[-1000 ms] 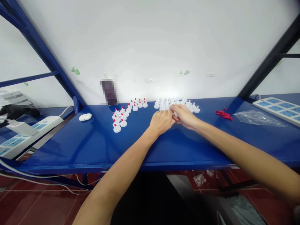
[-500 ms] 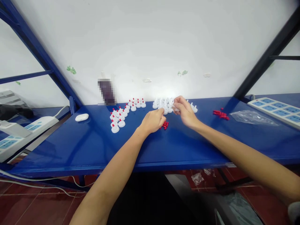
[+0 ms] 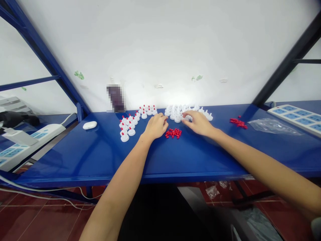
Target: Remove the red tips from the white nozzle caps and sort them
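Observation:
My left hand (image 3: 155, 127) hovers over the table left of a small pile of red tips (image 3: 173, 133), its fingers curled together. A speck of red shows at its fingertips, but what they hold is hidden. On the right, my right hand (image 3: 198, 123) reaches to the front of a cluster of white nozzle caps (image 3: 177, 117), with thumb and forefinger apart and nothing seen between them. White caps with red tips (image 3: 124, 137) stand upright in a group at the left. More of them (image 3: 144, 114) stand farther back.
The blue table (image 3: 100, 160) meets a white wall. A white case (image 3: 89, 125) lies at the left. More red tips (image 3: 238, 123) and a clear plastic bag (image 3: 272, 126) lie at the right. Power strips (image 3: 298, 115) flank the table, and a pixelated dark object (image 3: 116, 98) stands at the wall.
My left hand has moved left, uncovering the red pile. My right hand has lowered slightly, and its thumb and forefinger, which were pinched near a white cap, have come apart.

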The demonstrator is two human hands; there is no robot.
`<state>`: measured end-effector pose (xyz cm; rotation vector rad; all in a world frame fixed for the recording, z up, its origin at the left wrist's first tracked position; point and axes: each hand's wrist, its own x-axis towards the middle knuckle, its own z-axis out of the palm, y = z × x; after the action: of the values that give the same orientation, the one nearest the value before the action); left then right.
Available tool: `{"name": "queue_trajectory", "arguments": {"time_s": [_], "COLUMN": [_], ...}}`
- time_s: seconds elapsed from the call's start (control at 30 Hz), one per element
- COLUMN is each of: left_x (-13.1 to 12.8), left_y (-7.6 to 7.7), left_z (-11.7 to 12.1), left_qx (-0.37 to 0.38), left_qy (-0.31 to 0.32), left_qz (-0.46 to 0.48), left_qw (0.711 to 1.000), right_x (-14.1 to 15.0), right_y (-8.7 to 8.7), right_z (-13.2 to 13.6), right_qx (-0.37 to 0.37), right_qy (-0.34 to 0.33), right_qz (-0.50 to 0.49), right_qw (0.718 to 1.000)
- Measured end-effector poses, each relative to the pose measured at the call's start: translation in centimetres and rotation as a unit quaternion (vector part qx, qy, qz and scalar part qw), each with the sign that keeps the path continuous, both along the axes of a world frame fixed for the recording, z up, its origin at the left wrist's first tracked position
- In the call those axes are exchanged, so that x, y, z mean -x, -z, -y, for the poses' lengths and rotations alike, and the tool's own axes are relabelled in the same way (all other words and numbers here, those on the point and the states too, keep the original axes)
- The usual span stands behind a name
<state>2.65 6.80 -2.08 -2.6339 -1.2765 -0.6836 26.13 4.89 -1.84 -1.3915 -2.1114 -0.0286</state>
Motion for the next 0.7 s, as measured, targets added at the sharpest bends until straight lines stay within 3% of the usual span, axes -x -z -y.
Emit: {"name": "queue_trajectory", "arguments": {"time_s": [0.1,0.27,0.7], "left_x": [-0.15,-0.10,-0.31], "left_y": [-0.07,0.14,0.05], "left_z": [0.22,0.43,0.41], "left_qx": [0.002,0.052,0.065], "left_qy": [0.002,0.011,0.028], "left_qz": [-0.014,-0.033,-0.041], "left_qw": [1.000,0.998,0.997], "right_x": [-0.15,-0.14,0.19], "right_y": [0.23,0.24,-0.07], "right_z": [-0.29,-0.20,0.07], "right_qx": [-0.017,0.046,0.076], "right_qy": [0.022,0.077,0.116], "right_qz": [0.027,0.025,0.037], "right_qw": [0.999,0.996,0.990]}}
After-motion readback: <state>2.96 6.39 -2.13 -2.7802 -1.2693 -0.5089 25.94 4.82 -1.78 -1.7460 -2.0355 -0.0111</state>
